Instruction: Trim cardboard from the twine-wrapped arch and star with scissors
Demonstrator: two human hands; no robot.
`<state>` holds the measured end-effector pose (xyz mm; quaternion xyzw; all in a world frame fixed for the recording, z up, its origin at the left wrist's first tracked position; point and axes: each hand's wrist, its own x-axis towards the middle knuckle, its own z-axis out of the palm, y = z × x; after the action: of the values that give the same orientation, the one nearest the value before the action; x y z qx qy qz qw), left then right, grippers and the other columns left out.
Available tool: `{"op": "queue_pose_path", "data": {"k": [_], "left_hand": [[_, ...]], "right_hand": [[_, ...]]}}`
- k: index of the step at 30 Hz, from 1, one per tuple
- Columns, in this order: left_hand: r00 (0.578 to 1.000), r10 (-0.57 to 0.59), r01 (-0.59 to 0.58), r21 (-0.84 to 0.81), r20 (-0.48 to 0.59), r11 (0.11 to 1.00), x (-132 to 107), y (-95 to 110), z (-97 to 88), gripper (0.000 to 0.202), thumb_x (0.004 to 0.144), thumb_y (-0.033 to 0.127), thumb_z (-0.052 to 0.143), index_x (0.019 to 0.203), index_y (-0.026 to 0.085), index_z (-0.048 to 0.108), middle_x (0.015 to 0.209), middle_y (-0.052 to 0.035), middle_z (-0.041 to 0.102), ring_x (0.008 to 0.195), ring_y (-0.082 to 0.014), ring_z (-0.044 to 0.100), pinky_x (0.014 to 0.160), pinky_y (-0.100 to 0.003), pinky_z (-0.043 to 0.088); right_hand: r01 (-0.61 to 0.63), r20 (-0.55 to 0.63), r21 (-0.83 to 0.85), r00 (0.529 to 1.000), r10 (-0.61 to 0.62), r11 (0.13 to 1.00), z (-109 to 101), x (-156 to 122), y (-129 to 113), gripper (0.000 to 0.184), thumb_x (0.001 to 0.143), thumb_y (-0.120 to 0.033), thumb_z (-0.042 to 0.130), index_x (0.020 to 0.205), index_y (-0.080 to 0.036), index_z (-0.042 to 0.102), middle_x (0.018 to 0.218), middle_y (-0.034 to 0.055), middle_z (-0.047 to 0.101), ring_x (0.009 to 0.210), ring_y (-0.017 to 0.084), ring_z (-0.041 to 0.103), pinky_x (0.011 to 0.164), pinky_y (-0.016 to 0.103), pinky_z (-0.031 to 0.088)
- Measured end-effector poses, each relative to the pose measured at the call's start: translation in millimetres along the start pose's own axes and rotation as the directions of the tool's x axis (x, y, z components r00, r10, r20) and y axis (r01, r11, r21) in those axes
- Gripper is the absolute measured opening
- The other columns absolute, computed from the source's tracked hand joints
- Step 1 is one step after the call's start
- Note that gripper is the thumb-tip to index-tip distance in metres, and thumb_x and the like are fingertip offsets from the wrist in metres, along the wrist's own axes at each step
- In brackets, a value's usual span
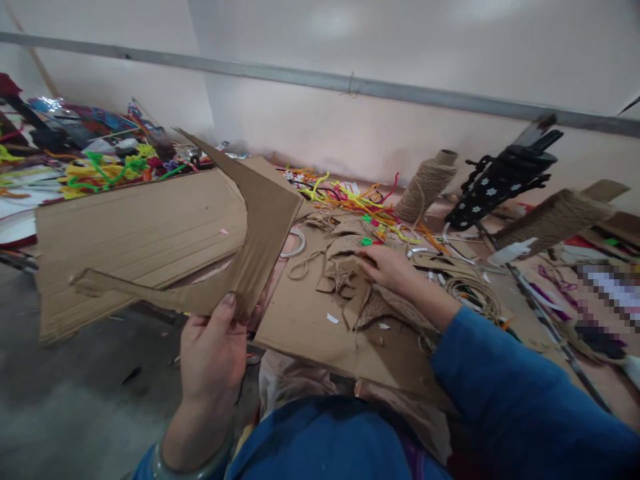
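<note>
A cut-out cardboard piece (265, 227) with a deep curved notch is held up at its lower edge by my left hand (214, 347), thumb on the front face. My right hand (387, 267) reaches over the work board (305, 327), its fingers drawn together at the twine-covered shapes; what they hold, if anything, is hidden. Just below those fingers lie a twine-covered star (342, 279) and bare cardboard scraps. A curved twine-wrapped piece (383, 307) rests under my right wrist, beside a loose twine loop (306, 265).
A large cardboard sheet (125, 233) lies on the left, behind the held piece. Colourful pipe cleaners (350, 197) run along the wall. Twine cones (427, 185), a black flowered holder (493, 187) and a white-nozzled bottle (513, 252) stand or lean at right.
</note>
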<state>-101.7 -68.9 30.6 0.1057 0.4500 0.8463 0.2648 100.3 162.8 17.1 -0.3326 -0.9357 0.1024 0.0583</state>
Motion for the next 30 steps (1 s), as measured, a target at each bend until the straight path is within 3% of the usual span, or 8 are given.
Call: {"op": "queue_pose_path", "data": {"k": [6, 12, 17, 22, 30], "left_hand": [[0.999, 0.034, -0.034, 0.016, 0.010, 0.999, -2, 5, 2.2, 0.015, 0.071, 0.022, 0.077, 0.085, 0.019, 0.072, 0.082, -0.0015, 0.077, 0.076, -0.0151, 0.072, 0.073, -0.024, 0.058], [0.999, 0.002, -0.002, -0.001, -0.034, 1.000, -3, 11, 3.4, 0.011, 0.065, 0.018, 0.077, 0.074, 0.022, 0.071, 0.070, 0.0031, 0.073, 0.063, -0.0126, 0.067, 0.059, -0.022, 0.057], [0.998, 0.013, -0.014, -0.006, -0.063, 1.000, -1, 9, -0.5, 0.011, 0.066, 0.016, 0.076, 0.075, 0.022, 0.072, 0.070, 0.0038, 0.073, 0.063, -0.0132, 0.065, 0.057, -0.022, 0.057], [0.998, 0.007, -0.008, -0.007, -0.069, 1.000, 1, 7, -2.1, 0.007, 0.067, 0.016, 0.075, 0.069, 0.021, 0.071, 0.066, 0.0031, 0.071, 0.064, -0.0131, 0.066, 0.064, -0.024, 0.059], [0.998, -0.006, 0.005, -0.009, -0.057, 1.000, 1, 7, -0.1, 0.008, 0.065, 0.016, 0.077, 0.071, 0.019, 0.072, 0.067, 0.0035, 0.072, 0.061, -0.0138, 0.067, 0.056, -0.022, 0.059]], "right_hand": [[-0.118, 0.006, -0.256, 0.992, 0.124, 0.959, -8, 22, 20, 0.035, 0.092, -0.036, 0.059, 0.120, -0.016, 0.058, 0.124, 0.0096, 0.058, 0.110, 0.025, 0.058, 0.093, 0.049, 0.048], [-0.174, 0.031, -0.326, 0.980, 0.195, 0.929, -4, 33, 15, 0.038, 0.092, -0.037, 0.059, 0.124, -0.018, 0.056, 0.126, 0.0100, 0.057, 0.111, 0.025, 0.057, 0.093, 0.049, 0.048], [-0.218, 0.008, -0.252, 0.974, 0.227, 0.943, -8, 36, 19, 0.036, 0.092, -0.036, 0.058, 0.123, -0.018, 0.056, 0.125, 0.0098, 0.057, 0.108, 0.024, 0.058, 0.091, 0.047, 0.050], [-0.261, -0.032, -0.065, 0.965, 0.260, 0.963, -18, 37, 22, 0.034, 0.093, -0.035, 0.057, 0.122, -0.017, 0.056, 0.119, 0.0087, 0.060, 0.100, 0.021, 0.062, 0.085, 0.043, 0.053], [-0.228, -0.057, 0.120, 0.970, 0.236, 0.966, -36, 28, 19, 0.037, 0.090, -0.032, 0.062, 0.123, -0.016, 0.056, 0.115, 0.0084, 0.063, 0.100, 0.021, 0.063, 0.088, 0.045, 0.052]]}}
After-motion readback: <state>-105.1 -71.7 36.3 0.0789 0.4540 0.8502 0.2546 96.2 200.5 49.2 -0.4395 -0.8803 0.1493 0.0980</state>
